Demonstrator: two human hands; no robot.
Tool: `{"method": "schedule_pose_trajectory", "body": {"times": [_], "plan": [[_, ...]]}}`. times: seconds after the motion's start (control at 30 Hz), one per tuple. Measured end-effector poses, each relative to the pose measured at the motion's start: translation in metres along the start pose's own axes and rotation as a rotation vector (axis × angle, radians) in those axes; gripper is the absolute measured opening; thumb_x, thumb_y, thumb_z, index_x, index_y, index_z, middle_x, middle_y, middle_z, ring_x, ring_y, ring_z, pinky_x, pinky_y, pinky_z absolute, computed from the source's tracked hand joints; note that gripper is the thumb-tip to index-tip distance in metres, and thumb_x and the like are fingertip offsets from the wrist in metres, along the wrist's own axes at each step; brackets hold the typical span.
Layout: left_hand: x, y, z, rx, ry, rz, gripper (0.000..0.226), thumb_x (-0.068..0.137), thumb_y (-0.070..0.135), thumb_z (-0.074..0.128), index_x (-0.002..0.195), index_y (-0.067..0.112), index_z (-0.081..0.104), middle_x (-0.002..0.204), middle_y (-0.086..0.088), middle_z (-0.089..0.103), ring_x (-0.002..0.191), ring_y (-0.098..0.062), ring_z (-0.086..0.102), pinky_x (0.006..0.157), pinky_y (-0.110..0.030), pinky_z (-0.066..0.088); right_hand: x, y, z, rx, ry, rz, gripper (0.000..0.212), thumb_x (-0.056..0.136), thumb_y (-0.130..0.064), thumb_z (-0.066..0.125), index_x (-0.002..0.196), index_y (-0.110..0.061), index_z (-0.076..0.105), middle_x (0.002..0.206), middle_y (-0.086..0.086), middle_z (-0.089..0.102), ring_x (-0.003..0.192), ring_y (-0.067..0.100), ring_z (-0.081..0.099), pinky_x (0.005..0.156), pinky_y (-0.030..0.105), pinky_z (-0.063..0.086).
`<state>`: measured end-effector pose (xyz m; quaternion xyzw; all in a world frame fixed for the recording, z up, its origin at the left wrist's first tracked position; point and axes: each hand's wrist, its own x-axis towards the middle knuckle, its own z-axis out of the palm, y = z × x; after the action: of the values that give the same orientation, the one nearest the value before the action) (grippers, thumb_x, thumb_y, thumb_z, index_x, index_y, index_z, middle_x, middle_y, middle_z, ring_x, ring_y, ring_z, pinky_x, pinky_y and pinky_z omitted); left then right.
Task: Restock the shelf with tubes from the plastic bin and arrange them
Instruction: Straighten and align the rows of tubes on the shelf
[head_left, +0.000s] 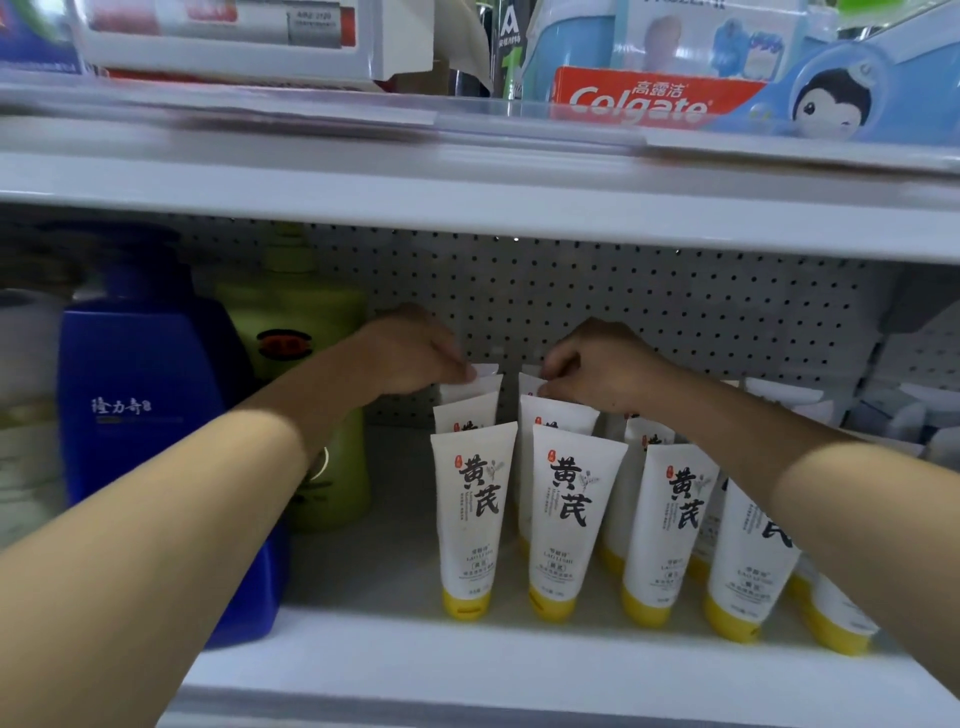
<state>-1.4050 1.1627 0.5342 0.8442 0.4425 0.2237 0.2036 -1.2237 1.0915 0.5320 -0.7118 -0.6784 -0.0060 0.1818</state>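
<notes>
Several white tubes with yellow caps stand cap-down in rows on the white shelf (519, 660), such as the front left tube (470, 519) and the one beside it (563, 525). Both my arms reach deep into the shelf. My left hand (415, 353) pinches the top edge of a rear tube (480, 382) in the left row. My right hand (597, 364) pinches the top edge of a rear tube (530, 387) in the second row. The plastic bin is out of view.
A blue bottle (145, 415) and a green pump bottle (301, 364) stand left of the tubes. A perforated panel (649, 312) backs the shelf. The upper shelf holds a Colgate box (644, 98) and other boxes. More white packs sit at far right.
</notes>
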Motion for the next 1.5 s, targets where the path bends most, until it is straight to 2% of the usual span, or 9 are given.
{"method": "schedule_pose_trajectory", "body": {"times": [0.2,0.6,0.8,0.93,1.07,1.17,1.27,1.37,1.5], "plan": [[-0.008,-0.004,0.008,-0.046,-0.08,-0.032,0.024,0.082,0.013,0.068,0.107,0.014,0.07,0.109,-0.003,0.067,0.097,-0.019,0.064,0.082,-0.028,0.055,-0.001,-0.002,-0.003,-0.035,-0.068,0.062,0.02,0.086,-0.018,0.066,0.104,-0.014,0.071,0.107,0.0,0.069,0.086,0.009,0.055,0.075,0.018,0.039],[-0.005,-0.002,0.01,-0.068,-0.079,-0.056,0.022,0.081,0.009,0.069,0.103,0.013,0.07,0.098,0.0,0.064,0.075,-0.006,0.059,0.055,-0.013,0.044,-0.004,0.001,-0.007,-0.04,-0.102,0.032,0.018,0.087,-0.014,0.063,0.104,-0.014,0.07,0.09,-0.004,0.06,0.085,0.01,0.053,0.073,0.018,0.037],[-0.011,0.001,0.01,-0.083,-0.058,-0.056,0.024,0.083,0.012,0.068,0.107,0.015,0.068,0.103,0.0,0.064,0.085,-0.013,0.062,0.062,-0.017,0.051,-0.007,0.004,-0.001,0.043,-0.071,0.029,0.018,0.088,-0.014,0.063,0.104,-0.013,0.071,0.105,0.0,0.069,0.087,0.008,0.057,0.079,0.02,0.042],[-0.022,0.004,0.0,-0.14,0.073,-0.082,0.022,0.083,0.022,0.068,0.101,0.012,0.061,0.094,-0.007,0.065,0.085,-0.021,0.064,0.074,-0.033,0.056,-0.013,0.007,-0.009,0.171,0.11,0.026,0.02,0.087,-0.011,0.063,0.105,-0.014,0.069,0.11,-0.003,0.065,0.093,0.008,0.058,0.081,0.015,0.044],[-0.039,0.009,-0.011,-0.11,0.176,-0.018,0.021,0.083,0.037,0.066,0.086,0.017,0.058,0.077,0.002,0.06,0.072,-0.012,0.057,0.062,-0.024,0.045,-0.032,0.002,-0.017,0.229,0.201,-0.073,0.009,0.087,-0.017,0.063,0.092,-0.019,0.071,0.086,-0.012,0.062,0.078,0.001,0.056,0.068,0.006,0.038],[-0.06,0.022,-0.007,-0.005,0.154,0.099,0.016,0.084,0.039,0.064,0.073,0.027,0.059,0.072,0.013,0.059,0.069,0.0,0.054,0.065,-0.016,0.044,-0.054,-0.003,-0.018,0.25,0.141,-0.159,0.012,0.089,-0.029,0.06,0.085,-0.023,0.07,0.074,-0.021,0.059,0.067,-0.009,0.053,0.065,0.011,0.037],[-0.076,0.033,-0.002,0.149,0.101,0.117,0.014,0.08,0.043,0.066,0.075,0.029,0.065,0.074,0.018,0.06,0.067,0.002,0.054,0.057,-0.01,0.041,-0.07,-0.008,-0.019,0.137,0.034,-0.183,0.019,0.087,-0.038,0.062,0.077,-0.024,0.07,0.069,-0.012,0.065,0.059,-0.004,0.056,0.058,0.013,0.036],[-0.084,0.037,0.003,0.293,-0.015,0.087,0.02,0.079,0.04,0.069,0.092,0.025,0.072,0.092,0.008,0.069,0.083,-0.011,0.063,0.075,-0.024,0.054,-0.079,-0.015,-0.016,-0.038,-0.064,-0.158,0.02,0.084,-0.039,0.065,0.08,-0.02,0.071,0.075,-0.006,0.067,0.068,0.007,0.06,0.061,0.022,0.045],[-0.09,0.033,0.008,0.348,-0.087,0.104,0.015,0.084,0.024,0.066,0.098,0.022,0.069,0.103,0.003,0.068,0.092,-0.016,0.062,0.081,-0.028,0.052,-0.087,-0.022,-0.014,-0.072,-0.114,-0.128,0.022,0.087,-0.03,0.064,0.067,-0.022,0.057,0.065,-0.013,0.051,0.061,0.004,0.047,0.052,0.02,0.031]]}}
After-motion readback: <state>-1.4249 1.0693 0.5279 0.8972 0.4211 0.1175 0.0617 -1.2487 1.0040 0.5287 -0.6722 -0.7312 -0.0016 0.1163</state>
